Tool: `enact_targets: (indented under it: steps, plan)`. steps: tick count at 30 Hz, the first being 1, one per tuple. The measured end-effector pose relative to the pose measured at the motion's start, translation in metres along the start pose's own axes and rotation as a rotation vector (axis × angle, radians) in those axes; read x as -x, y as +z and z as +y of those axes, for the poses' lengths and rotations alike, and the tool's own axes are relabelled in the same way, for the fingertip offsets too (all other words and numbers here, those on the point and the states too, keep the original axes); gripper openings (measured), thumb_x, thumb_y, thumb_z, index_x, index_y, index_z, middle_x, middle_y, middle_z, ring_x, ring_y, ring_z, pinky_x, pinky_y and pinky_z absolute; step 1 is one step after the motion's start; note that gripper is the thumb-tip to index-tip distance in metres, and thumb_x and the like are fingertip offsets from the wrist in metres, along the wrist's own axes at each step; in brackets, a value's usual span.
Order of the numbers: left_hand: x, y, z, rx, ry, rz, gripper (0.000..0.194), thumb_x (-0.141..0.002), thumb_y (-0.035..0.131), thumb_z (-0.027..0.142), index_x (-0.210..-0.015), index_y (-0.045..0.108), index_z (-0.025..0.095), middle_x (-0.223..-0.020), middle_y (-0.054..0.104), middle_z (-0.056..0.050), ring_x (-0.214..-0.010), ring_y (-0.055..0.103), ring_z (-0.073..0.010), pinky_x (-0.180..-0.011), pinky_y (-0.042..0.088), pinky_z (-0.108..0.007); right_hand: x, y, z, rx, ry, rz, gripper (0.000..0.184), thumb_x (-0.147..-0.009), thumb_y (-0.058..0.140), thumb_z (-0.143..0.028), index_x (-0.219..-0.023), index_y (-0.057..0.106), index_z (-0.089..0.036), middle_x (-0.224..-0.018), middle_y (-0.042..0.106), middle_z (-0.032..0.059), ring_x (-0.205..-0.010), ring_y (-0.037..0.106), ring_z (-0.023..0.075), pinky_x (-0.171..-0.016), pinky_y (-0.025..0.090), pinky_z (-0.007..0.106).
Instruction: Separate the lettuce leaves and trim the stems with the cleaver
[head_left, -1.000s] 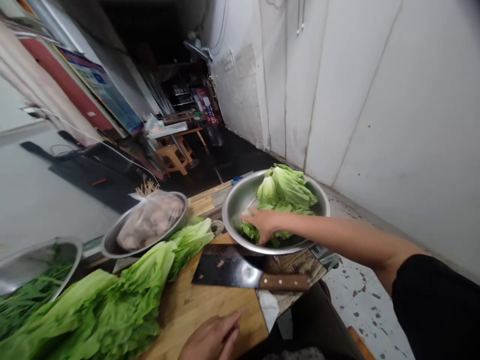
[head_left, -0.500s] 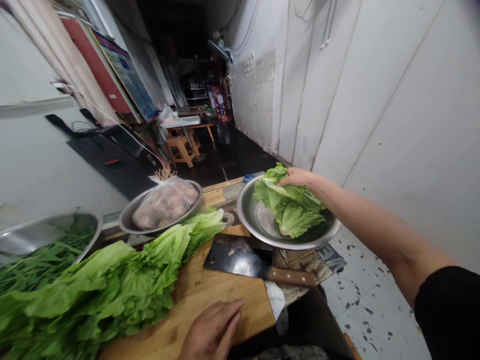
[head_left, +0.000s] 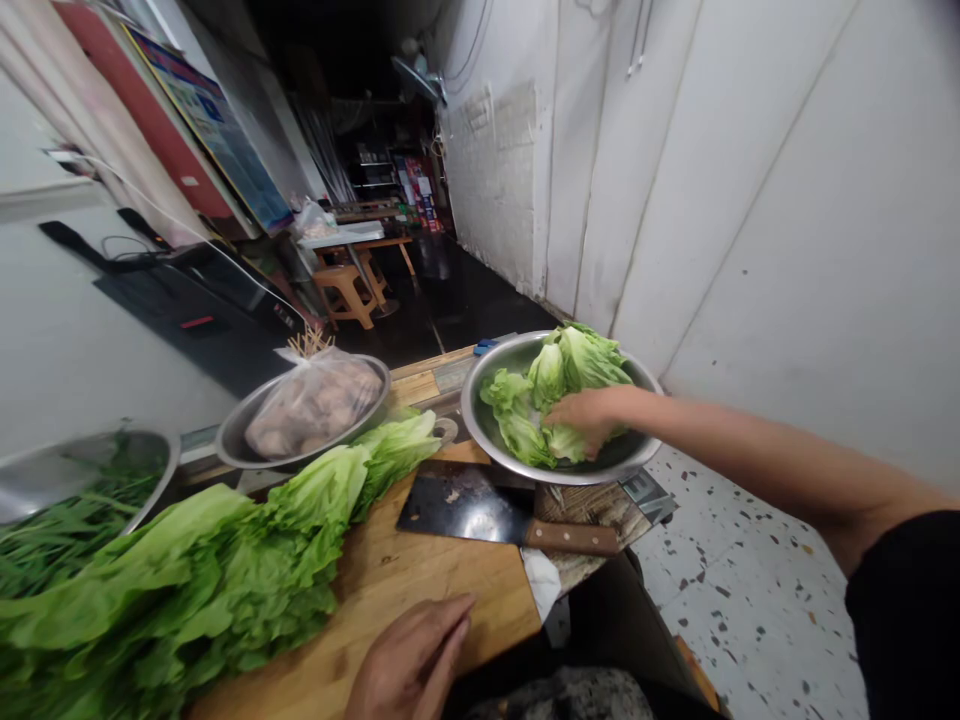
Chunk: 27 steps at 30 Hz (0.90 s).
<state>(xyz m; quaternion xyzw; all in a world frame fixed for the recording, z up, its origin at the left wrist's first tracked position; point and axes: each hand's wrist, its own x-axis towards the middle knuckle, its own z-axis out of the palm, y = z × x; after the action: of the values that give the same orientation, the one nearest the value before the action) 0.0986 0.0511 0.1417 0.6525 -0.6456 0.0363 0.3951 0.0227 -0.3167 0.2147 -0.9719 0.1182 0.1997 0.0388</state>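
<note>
My right hand (head_left: 589,418) is down inside a steel bowl (head_left: 480,425), its fingers closed around green lettuce leaves (head_left: 589,357) and partly hidden among them. More leaves lie spread about the bowl. My left hand (head_left: 415,655) rests at the near part of the wooden cutting board (head_left: 420,570), thumb and fingers drawn together, with nothing visible in them. Between the left hand and the bowl lies a cleaver (head_left: 469,508), its brown handle pointing right. A long pile of lettuce (head_left: 247,560) covers the board's left side.
Behind the lettuce pile, a steel bowl (head_left: 229,430) holds a knotted plastic bag (head_left: 315,405) of pale pieces with sticks poking out. Another steel basin (head_left: 161,480) at left contains long green stalks. A white wall (head_left: 750,200) stands right; a stool (head_left: 349,290) is farther back.
My right hand has lowered from the bowl's back rim into its middle. The bunched lettuce it held has spread out in the bowl. My left hand keeps its place on the board.
</note>
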Motion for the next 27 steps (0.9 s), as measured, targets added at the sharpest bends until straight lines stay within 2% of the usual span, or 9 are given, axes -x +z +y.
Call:
enact_targets:
  steps: [3, 6, 8, 11, 16, 19, 22, 25, 27]
  plan:
    - [-0.002, 0.001, 0.001, 0.009, 0.014, 0.021, 0.025, -0.093, 0.058, 0.014, -0.116, 0.066, 0.022, -0.092, 0.078, 0.0, -0.081, 0.075, -0.0094, -0.079, 0.057, -0.011, 0.007, 0.03, -0.003, 0.191, -0.087, 0.098, 0.094, -0.047, 0.089, -0.008, -0.136, 0.059, -0.021, -0.146, 0.053, 0.0169, -0.137, 0.046, 0.0369, -0.11, 0.039, 0.051]
    - [-0.006, 0.003, 0.004, 0.025, 0.021, 0.024, 0.024, -0.094, 0.058, 0.015, -0.115, 0.067, 0.022, -0.09, 0.078, -0.001, -0.078, 0.075, -0.0101, -0.077, 0.058, -0.012, 0.011, 0.034, -0.002, 0.287, -0.157, 0.134, 0.078, -0.054, 0.086, -0.012, -0.128, 0.062, -0.017, -0.131, 0.062, 0.0166, -0.125, 0.054, 0.0353, -0.107, 0.039, 0.05]
    - [-0.009, 0.003, 0.007, 0.031, 0.016, 0.022, 0.024, -0.093, 0.058, 0.014, -0.114, 0.067, 0.021, -0.089, 0.078, -0.001, -0.078, 0.075, -0.0103, -0.077, 0.058, -0.012, 0.014, 0.022, 0.003, 0.229, -0.132, 0.162, 0.072, -0.059, 0.081, -0.012, -0.128, 0.062, -0.014, -0.126, 0.065, 0.0171, -0.117, 0.059, 0.0354, -0.102, 0.044, 0.049]
    - [-0.011, 0.003, 0.008, 0.02, 0.021, 0.013, 0.026, -0.092, 0.058, 0.012, -0.115, 0.066, 0.022, -0.091, 0.078, -0.001, -0.081, 0.075, -0.0097, -0.079, 0.057, -0.012, 0.023, -0.006, 0.011, -0.046, -0.097, 0.286, 0.073, -0.065, 0.074, -0.013, -0.136, 0.057, -0.011, -0.131, 0.064, 0.0178, -0.117, 0.061, 0.0336, -0.099, 0.049, 0.043]
    - [-0.02, 0.008, 0.002, -0.082, 0.003, 0.027, 0.039, -0.095, 0.056, 0.018, -0.133, 0.056, 0.023, -0.103, 0.076, -0.004, -0.09, 0.074, -0.0115, -0.084, 0.058, -0.016, 0.049, -0.048, 0.006, -0.32, -0.162, 0.555, 0.073, -0.068, 0.067, -0.017, -0.14, 0.055, -0.017, -0.136, 0.064, 0.0097, -0.121, 0.061, 0.0283, -0.105, 0.047, 0.039]
    - [-0.039, 0.007, 0.007, -0.282, -0.096, 0.155, 0.065, -0.095, 0.06, 0.033, -0.153, 0.035, 0.021, -0.133, 0.065, -0.015, -0.118, 0.067, -0.0236, -0.098, 0.058, -0.036, 0.071, -0.063, -0.017, -0.435, -0.247, 0.683, 0.068, -0.069, 0.066, -0.018, -0.137, 0.058, -0.018, -0.129, 0.067, 0.0073, -0.115, 0.064, 0.0256, -0.102, 0.049, 0.038]
    - [-0.063, -0.006, 0.026, -0.416, -0.116, 0.263, 0.1, -0.087, 0.066, 0.054, -0.161, 0.012, 0.013, -0.155, 0.039, -0.026, -0.144, 0.041, -0.0363, -0.112, 0.045, -0.054, 0.09, -0.062, -0.057, -0.631, -0.341, 0.784, 0.064, -0.069, 0.071, -0.024, -0.133, 0.06, -0.018, -0.128, 0.068, 0.0067, -0.116, 0.064, 0.026, -0.104, 0.05, 0.041]
    - [-0.074, -0.023, 0.052, -0.49, -0.066, 0.305, 0.123, -0.076, 0.07, 0.069, -0.162, 0.0, 0.013, -0.163, 0.02, -0.027, -0.151, 0.024, -0.0413, -0.118, 0.031, -0.062, 0.094, -0.036, -0.111, -0.989, -0.417, 0.756, 0.064, -0.07, 0.077, -0.032, -0.13, 0.059, -0.02, -0.122, 0.069, 0.0067, -0.114, 0.065, 0.0266, -0.101, 0.053, 0.044]
    - [-0.069, -0.033, 0.063, -0.558, -0.09, 0.271, 0.125, -0.072, 0.071, 0.072, -0.162, 0.003, 0.018, -0.163, 0.022, -0.024, -0.15, 0.024, -0.0436, -0.118, 0.026, -0.066, 0.086, -0.006, -0.148, -1.262, -0.437, 0.662, 0.065, -0.068, 0.081, -0.036, -0.127, 0.058, -0.022, -0.121, 0.07, 0.0073, -0.112, 0.066, 0.0271, -0.099, 0.055, 0.045]
